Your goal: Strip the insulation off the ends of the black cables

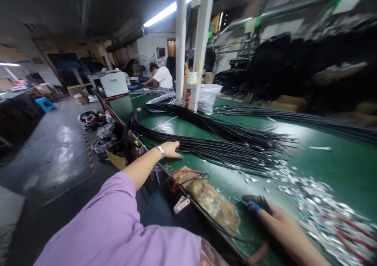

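My left hand [170,149], with a metal watch [160,152] at the wrist, reaches to the near edge of a thick bundle of black cables [212,147]. Its thumb and forefinger are apart at the cables, and the other fingers are partly hidden. The bundle bends round at the left, and its cut ends fan out to the right. My right hand [278,217] is low over the green table [262,185], blurred, with fingers stretched out. Its fingertips look dark, and something blue wraps one finger. I see nothing held in it.
A worn wooden board [213,199] with wires and a pink clip [182,204] lies along the near edge. Silvery scraps [321,203] and red-handled tools [353,238] are at right. White posts [180,42] rise behind, beside a plastic-lined bin [208,99]. A person [163,76] sits farther back.
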Available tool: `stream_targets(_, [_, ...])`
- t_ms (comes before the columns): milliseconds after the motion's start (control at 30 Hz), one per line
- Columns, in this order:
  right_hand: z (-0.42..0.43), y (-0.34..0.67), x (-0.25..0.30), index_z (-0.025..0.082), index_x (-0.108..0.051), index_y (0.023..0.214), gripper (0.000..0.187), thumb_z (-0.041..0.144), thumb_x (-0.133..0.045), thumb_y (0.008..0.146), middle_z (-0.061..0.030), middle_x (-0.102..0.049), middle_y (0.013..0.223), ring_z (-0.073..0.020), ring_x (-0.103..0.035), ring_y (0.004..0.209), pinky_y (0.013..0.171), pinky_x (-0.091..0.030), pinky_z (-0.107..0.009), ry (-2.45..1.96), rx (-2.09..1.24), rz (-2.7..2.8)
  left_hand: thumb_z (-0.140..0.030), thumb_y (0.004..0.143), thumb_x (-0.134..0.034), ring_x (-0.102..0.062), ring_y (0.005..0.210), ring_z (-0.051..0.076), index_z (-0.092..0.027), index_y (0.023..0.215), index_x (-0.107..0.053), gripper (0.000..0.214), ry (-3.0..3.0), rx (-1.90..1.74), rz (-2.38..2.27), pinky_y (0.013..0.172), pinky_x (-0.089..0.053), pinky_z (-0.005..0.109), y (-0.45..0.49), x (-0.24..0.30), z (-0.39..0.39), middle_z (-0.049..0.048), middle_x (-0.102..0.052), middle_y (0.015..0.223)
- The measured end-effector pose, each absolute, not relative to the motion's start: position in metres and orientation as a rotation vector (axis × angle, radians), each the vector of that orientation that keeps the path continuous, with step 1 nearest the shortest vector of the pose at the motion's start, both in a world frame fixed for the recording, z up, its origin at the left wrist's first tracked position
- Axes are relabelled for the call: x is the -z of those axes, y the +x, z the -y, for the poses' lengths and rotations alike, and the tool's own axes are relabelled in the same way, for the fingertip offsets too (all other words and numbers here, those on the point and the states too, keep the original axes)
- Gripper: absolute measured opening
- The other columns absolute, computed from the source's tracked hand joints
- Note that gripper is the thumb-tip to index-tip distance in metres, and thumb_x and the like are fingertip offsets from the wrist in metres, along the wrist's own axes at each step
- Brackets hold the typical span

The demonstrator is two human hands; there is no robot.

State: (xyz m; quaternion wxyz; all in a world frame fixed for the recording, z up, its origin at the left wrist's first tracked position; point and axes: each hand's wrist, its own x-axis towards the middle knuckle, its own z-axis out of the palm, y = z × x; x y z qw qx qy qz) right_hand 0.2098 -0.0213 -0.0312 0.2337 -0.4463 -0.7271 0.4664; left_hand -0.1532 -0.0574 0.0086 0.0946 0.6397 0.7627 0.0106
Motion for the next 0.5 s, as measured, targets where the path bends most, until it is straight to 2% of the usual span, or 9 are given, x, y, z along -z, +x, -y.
stream_targets(100, [0.022,0.208,0.025,0.022,-0.068,0.070,0.039,0.058,-0.061,0.059,-0.0071,-0.072,0.076,-0.0289,-0.064,0.076,0.070,-0.052,-0.036,-1.225,-1.394,1.995,-0.039,0.064,-0.072,-0.062,0.071,0.019,-0.018,0.081,-0.066,0.028,1.938,-0.055,-2.209,0.061,-0.042,0.025,-0.135,-0.018,0.038,0.0038,-0.068,0.077])
stream_targets(167, [0.022,0.208,0.026,0.020,-0.068,0.074,0.043,0.060,-0.059,0.062,-0.0074,-0.072,0.081,-0.0274,-0.063,0.077,0.070,-0.051,-0.035,-1.196,-1.415,1.994,-0.034,0.068,-0.068,-0.061,0.072,0.018,-0.019,0.077,-0.067,0.018,1.964,-0.122,-2.219,0.062,-0.042,0.025,-0.128,-0.028,0.023,0.0027,-0.068,0.076])
stream_targets(300, [0.022,0.208,0.031,0.018,-0.066,0.074,0.046,0.062,-0.056,0.066,-0.0064,-0.070,0.079,-0.0249,-0.061,0.076,0.071,-0.049,-0.034,-1.121,-1.377,2.040,-0.033,0.085,-0.049,-0.061,0.083,0.017,-0.018,0.095,-0.065,0.025,1.952,-0.368,-2.346,0.067,-0.042,0.025,-0.125,-0.053,-0.009,0.0056,-0.068,0.093])
stream_targets(367, [0.022,0.208,0.031,0.019,-0.064,0.071,0.046,0.064,-0.054,0.068,-0.0053,-0.068,0.075,-0.0232,-0.059,0.073,0.069,-0.048,-0.033,-1.099,-1.339,2.064,-0.033,0.088,-0.045,-0.060,0.083,0.018,-0.016,0.099,-0.064,0.028,1.929,-0.467,-2.401,0.067,-0.042,0.026,-0.125,-0.064,-0.020,0.0077,-0.068,0.096])
stream_targets(500, [0.022,0.209,0.035,0.020,-0.059,0.063,0.051,0.068,-0.045,0.074,-0.0028,-0.060,0.061,-0.0181,-0.052,0.060,0.058,-0.044,-0.029,-1.088,-1.262,2.072,-0.032,0.078,-0.060,-0.059,0.074,0.016,-0.019,0.085,-0.067,0.016,2.022,-0.528,-2.268,0.064,-0.041,0.025,-0.106,-0.067,-0.021,0.0029,-0.067,0.080])
